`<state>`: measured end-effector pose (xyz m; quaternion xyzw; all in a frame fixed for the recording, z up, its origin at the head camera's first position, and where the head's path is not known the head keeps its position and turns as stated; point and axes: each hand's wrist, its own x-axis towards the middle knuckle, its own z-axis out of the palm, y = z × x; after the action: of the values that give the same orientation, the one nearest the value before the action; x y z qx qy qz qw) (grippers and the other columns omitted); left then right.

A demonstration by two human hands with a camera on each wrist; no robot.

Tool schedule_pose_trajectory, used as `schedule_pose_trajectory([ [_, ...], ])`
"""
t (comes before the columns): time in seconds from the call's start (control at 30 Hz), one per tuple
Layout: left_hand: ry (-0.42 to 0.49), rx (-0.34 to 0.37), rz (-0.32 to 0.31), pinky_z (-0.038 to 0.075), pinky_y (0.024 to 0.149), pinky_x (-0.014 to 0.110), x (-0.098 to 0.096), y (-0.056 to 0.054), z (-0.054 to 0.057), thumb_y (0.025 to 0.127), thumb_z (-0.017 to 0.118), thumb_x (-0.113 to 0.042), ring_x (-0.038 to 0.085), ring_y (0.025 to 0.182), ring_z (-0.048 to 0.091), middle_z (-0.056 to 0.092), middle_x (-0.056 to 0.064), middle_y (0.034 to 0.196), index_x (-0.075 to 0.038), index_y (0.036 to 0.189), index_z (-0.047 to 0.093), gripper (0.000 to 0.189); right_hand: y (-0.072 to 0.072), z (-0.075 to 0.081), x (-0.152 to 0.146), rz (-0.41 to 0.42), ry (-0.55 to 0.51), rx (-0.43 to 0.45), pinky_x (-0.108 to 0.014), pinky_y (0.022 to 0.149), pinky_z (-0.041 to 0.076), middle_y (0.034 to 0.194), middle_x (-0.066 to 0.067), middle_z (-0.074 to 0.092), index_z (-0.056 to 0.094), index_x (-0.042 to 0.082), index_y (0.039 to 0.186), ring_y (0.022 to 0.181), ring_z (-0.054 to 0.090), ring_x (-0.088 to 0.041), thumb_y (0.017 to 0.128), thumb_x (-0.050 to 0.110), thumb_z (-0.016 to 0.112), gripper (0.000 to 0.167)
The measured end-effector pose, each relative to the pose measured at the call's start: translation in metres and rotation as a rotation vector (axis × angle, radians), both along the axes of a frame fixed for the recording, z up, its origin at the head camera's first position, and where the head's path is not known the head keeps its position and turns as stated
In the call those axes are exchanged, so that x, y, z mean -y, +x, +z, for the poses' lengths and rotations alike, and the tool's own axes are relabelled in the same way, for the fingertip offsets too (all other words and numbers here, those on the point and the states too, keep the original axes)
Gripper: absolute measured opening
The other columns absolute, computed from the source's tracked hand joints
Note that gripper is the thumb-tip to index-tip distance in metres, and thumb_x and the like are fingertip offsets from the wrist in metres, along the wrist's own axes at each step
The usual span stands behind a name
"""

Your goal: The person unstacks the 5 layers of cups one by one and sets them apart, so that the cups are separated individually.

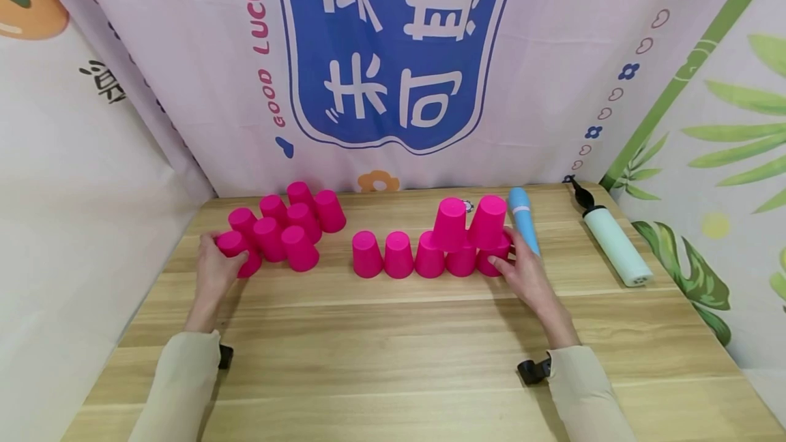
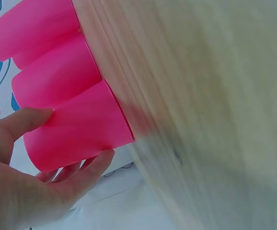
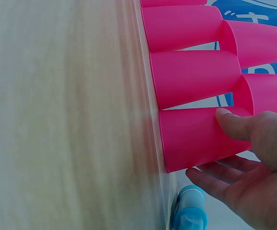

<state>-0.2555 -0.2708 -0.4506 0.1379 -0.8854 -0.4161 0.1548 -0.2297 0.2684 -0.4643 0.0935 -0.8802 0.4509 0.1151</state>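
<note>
At the left, my left hand (image 1: 215,270) holds an upside-down pink plastic cup (image 1: 248,255) at the near left of a cluster. In the left wrist view its thumb lies on one side of that cup (image 2: 81,127), the fingers on the other. A row of upside-down pink cups (image 1: 367,254) stands in the middle, with two more cups (image 1: 450,224) stacked across its right part. My right hand (image 1: 529,277) holds the row's rightmost bottom cup (image 3: 200,136), thumb and fingers on opposite sides. Both held cups stand on the table.
Several more pink cups (image 1: 300,248) make up the left cluster. A blue cylindrical object (image 1: 523,220) lies right of the row. Farther right is a pale green hand pump (image 1: 617,244) with a black nozzle. Printed cloth (image 1: 233,87) hangs behind the wooden table (image 1: 381,353).
</note>
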Motion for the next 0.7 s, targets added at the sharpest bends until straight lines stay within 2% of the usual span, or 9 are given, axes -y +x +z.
schedule_pose_trajectory([
  [0.27,0.010,0.011,-0.047,0.037,0.102,0.056,0.002,0.002,0.000,0.083,0.064,-0.001,0.050,0.121,0.042,0.039,0.038,0.132,0.011,0.137,0.025,0.068,0.001,0.000,0.003,0.009,-0.012,0.015,-0.051,0.093,0.048,0.131,-0.028,0.049,0.029,-0.002,0.145,0.118,0.052,-0.042,0.090,0.000,0.063,0.065],
  [0.37,-0.005,0.017,-0.075,0.035,0.103,0.058,0.003,0.010,0.003,0.082,0.064,0.000,0.052,0.121,0.039,0.034,0.040,0.133,0.011,0.141,0.019,0.075,0.001,0.000,0.005,0.018,-0.003,0.023,-0.051,0.093,0.048,0.132,-0.028,0.049,0.029,-0.002,0.145,0.118,0.052,-0.042,0.090,0.001,0.063,0.065],
  [0.43,-0.047,-0.004,-0.076,0.033,0.103,0.060,-0.001,0.018,0.009,0.081,0.064,0.001,0.053,0.122,0.036,0.029,0.040,0.136,0.011,0.144,0.015,0.080,0.001,-0.001,0.005,0.024,0.001,0.027,-0.051,0.094,0.048,0.132,-0.028,0.048,0.029,-0.002,0.145,0.119,0.051,-0.042,0.091,0.001,0.063,0.065],
  [0.5,-0.101,-0.065,-0.059,0.031,0.103,0.061,-0.011,0.026,0.019,0.082,0.065,0.001,0.054,0.124,0.033,0.027,0.038,0.139,0.008,0.146,0.015,0.082,0.001,-0.001,0.004,0.027,-0.002,0.031,-0.051,0.094,0.048,0.133,-0.028,0.047,0.028,-0.002,0.146,0.119,0.051,-0.042,0.091,0.000,0.062,0.065],
  [0.6,-0.149,-0.247,-0.056,0.033,0.103,0.059,-0.037,0.033,0.040,0.083,0.066,0.001,0.048,0.128,0.032,0.029,0.031,0.141,0.005,0.146,0.023,0.076,0.000,0.000,0.003,0.022,-0.012,0.027,-0.052,0.094,0.047,0.133,-0.029,0.047,0.027,-0.003,0.146,0.120,0.050,-0.043,0.091,0.000,0.062,0.065],
  [0.7,-0.154,-0.425,-0.124,0.037,0.101,0.053,-0.069,0.033,0.058,0.084,0.067,0.003,0.040,0.125,0.036,0.037,0.027,0.136,0.006,0.139,0.034,0.064,-0.001,-0.001,0.002,0.014,-0.014,0.027,-0.052,0.095,0.047,0.134,-0.029,0.046,0.027,-0.002,0.146,0.121,0.049,-0.043,0.091,-0.001,0.062,0.065],
])
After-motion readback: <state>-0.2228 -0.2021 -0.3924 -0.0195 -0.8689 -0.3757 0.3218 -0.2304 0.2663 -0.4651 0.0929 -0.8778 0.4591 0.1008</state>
